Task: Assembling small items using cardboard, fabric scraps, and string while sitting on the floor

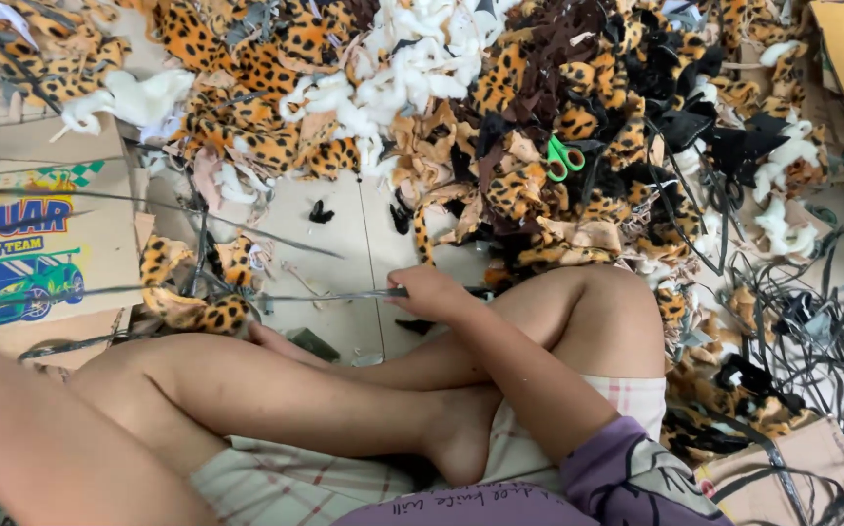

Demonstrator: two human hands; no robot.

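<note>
Fingers of the right hand (432, 292) were closed around the end of a thin dark strip (334, 295), which ran out toward nine o'clock across the tiled floor (344, 219) to a leopard-print fabric piece (198, 312). The left hand (271, 339) was mostly hidden behind the raised leg, near that fabric piece; whether its fingers were spread or closed could not be told. A large heap of leopard, white and dark plush scraps (461, 107) was piled from eleven to two o'clock, with green-handled scissors (565, 158) lying on it at one o'clock. A printed cardboard box (37, 244) stood at nine o'clock. It was judged that the strip would be best kept taut and level, pulled steadily, with the fabric piece held firm so that nothing snagged on loose strands.
</note>
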